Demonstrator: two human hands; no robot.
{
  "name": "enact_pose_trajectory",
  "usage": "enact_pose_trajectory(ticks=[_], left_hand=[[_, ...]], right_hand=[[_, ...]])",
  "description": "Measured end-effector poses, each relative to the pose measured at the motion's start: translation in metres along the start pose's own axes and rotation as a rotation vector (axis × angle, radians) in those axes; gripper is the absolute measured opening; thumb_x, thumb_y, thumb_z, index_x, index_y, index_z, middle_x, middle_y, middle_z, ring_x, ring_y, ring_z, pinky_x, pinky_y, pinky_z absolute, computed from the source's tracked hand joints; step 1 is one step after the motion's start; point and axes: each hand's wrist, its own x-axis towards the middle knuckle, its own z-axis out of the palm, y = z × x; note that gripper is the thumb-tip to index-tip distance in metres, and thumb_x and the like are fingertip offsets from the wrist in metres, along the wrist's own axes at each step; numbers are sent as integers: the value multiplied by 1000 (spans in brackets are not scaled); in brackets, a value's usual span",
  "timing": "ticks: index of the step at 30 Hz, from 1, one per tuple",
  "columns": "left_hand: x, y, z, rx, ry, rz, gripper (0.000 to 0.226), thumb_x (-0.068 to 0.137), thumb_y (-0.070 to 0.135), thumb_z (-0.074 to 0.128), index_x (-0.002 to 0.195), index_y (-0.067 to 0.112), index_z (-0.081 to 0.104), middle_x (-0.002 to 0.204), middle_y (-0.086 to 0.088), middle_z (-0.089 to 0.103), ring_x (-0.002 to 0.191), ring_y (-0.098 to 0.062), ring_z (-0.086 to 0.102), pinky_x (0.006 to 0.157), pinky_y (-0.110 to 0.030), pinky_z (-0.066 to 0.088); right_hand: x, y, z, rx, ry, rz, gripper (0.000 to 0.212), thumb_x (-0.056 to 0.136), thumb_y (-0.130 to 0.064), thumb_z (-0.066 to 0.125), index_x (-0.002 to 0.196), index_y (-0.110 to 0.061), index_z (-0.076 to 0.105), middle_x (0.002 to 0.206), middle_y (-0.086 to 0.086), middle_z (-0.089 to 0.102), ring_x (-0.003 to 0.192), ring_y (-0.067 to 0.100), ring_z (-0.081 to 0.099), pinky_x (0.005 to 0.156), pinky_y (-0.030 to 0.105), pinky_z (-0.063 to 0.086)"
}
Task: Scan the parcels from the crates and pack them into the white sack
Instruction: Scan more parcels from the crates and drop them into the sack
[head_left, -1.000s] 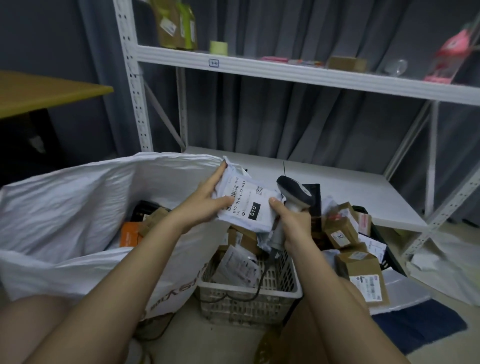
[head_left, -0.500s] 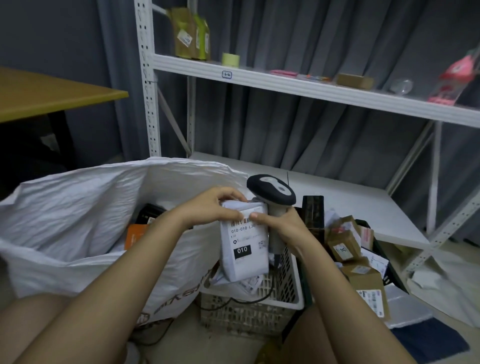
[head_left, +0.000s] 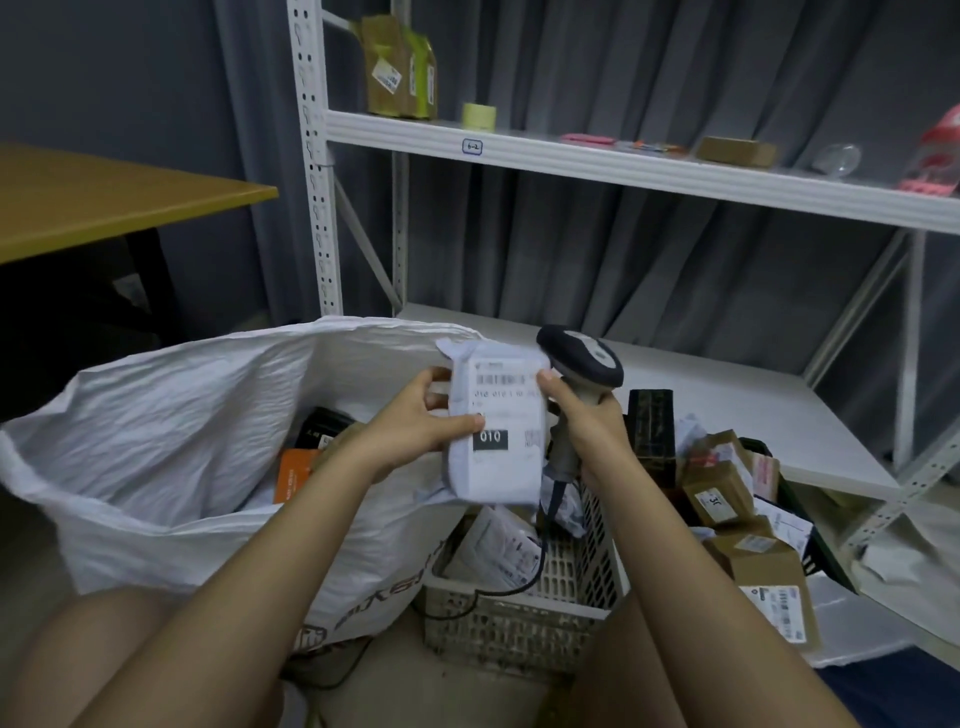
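Parcel (head_left: 493, 431), likely soft and light, is hanging above the crate (head_left: 519, 618); left hand (head_left: 415, 426) is pinching its side, right hand (head_left: 587, 421) is gripping the scanner (head_left: 582, 358), fingertip steadying its top edge.

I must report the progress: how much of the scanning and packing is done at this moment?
Done: a few parcels, one orange, already lie in the white sack. In hand: the left hand holds a white parcel label-up, while the right hand grips the scanner beside it. Left: this parcel is not yet in the sack, and parcels remain in the white crate and among the brown boxes to the right.
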Motion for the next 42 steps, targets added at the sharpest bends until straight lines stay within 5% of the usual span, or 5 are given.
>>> enact_pose_trajectory(ticks=[3, 6, 15, 35, 42], left_hand=[[7, 12, -18, -51, 200, 89, 59, 80, 15, 74, 125, 28, 39, 125, -2, 58, 109, -17, 60, 91, -41, 53], [12, 24, -34, -38, 319, 188, 66, 79, 14, 76, 133, 24, 38, 122, 2, 57, 109, -12, 58, 91, -34, 51], [33, 21, -53, 32, 381, 121, 63, 80, 11, 74, 130, 24, 38, 130, -7, 57, 113, -21, 59, 92, -41, 52], [37, -5, -80, 169, 465, 5, 64, 81, 20, 74, 134, 21, 38, 133, -6, 55, 115, -25, 56, 94, -48, 50], [39, -43, -116, 582, 650, -134, 58, 84, 17, 69, 136, 18, 41, 141, -11, 43, 125, -32, 46, 101, -45, 44]], right_hand=[[1, -5, 3, 41, -5, 8, 53, 84, -36, 73, 130, -16, 54, 114, 3, 68, 100, 17, 66, 95, 43, 51], [0, -11, 10, 29, -105, -12, 44, 84, -33, 74, 118, -11, 59, 83, 4, 66, 70, 18, 64, 74, 38, 52], [-26, -26, 48, -211, -277, -126, 16, 81, -16, 77, 81, -10, 62, 52, -7, 58, 46, 7, 51, 48, 21, 44], [-40, -17, 47, -235, -243, -79, 16, 81, -20, 76, 79, -8, 65, 55, 5, 54, 48, 14, 50, 52, 28, 46], [-31, -2, 43, -129, -125, -24, 13, 84, -18, 74, 80, -8, 66, 53, 5, 53, 45, 14, 48, 46, 24, 46]])
